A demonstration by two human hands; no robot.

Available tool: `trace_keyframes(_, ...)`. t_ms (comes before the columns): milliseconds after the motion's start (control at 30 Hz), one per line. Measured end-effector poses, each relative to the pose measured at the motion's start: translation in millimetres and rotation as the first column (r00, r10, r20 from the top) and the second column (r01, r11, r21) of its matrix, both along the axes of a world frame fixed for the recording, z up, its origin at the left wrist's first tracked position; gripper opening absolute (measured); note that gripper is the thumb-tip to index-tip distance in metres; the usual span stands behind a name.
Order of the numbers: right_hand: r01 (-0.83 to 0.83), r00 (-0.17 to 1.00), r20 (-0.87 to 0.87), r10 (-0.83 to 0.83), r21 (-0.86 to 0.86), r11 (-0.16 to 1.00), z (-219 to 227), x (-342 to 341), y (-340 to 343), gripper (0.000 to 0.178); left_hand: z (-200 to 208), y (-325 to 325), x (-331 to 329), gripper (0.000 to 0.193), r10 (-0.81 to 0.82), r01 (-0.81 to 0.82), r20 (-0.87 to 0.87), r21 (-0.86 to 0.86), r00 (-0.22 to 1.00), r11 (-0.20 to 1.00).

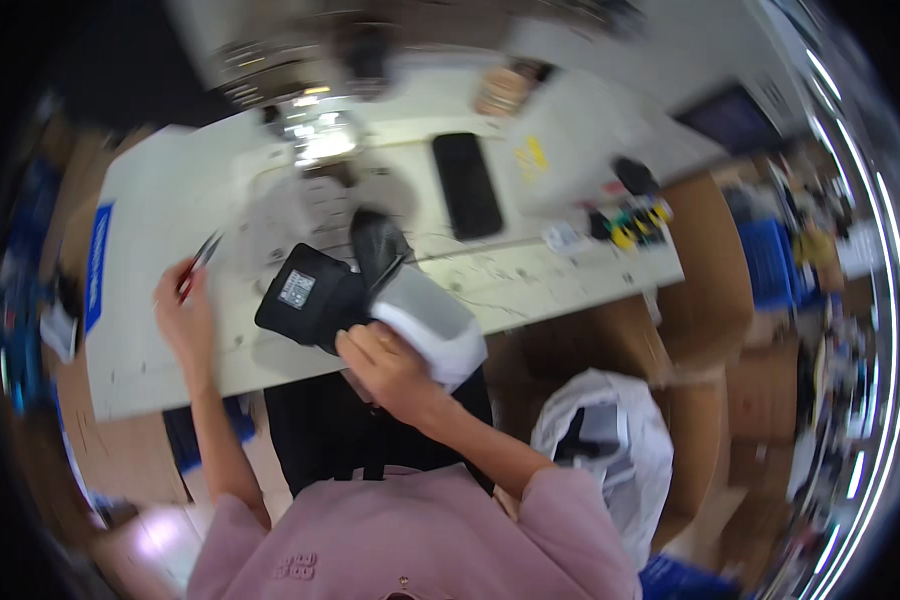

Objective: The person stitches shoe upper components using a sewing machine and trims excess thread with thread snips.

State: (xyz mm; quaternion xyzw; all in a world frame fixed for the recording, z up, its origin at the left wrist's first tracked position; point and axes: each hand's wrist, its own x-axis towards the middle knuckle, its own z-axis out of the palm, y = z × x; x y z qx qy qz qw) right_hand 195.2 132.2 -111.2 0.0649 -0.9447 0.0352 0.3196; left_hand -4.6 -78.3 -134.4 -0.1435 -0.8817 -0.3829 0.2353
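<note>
Black fabric piece (318,318), white label (296,289), red-handled snips (206,250)

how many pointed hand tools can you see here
1: the red-handled tool in the left hand, its pointed end over the white table. The right hand holds a black, grey and white piece. More could be hidden among the clutter at the table's right.

- Open counter (135,230) lies left of the left hand (185,305); the scissors in its fingers poke out over the surface.
- A gap opens between that hand and the black fabric piece (300,295).
- This piece and the white-and-grey one (432,320), by the right hand (395,370), block the middle front edge.
- Beyond, the phone (467,185) stands in the way.
- Rightward, a bare front strip runs toward small yellow-and-black items (638,228).
</note>
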Motion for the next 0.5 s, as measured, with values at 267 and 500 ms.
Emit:
trace_keyframes(267, 0.959, 0.253, -0.050, -0.966, -0.114, 0.258, -24, 285, 117, 0.027, -17, 0, -5, 0.041, 0.091, -0.156, -0.197, -0.347, 0.976, 0.925)
trace_keyframes(500, 0.970, -0.124, 0.766, -0.631, 0.228, 0.086, -280, 421, 54, 0.026, -2, 3, 8, 0.039, -0.017, -0.015, -0.130, -0.241, 0.991, 0.970)
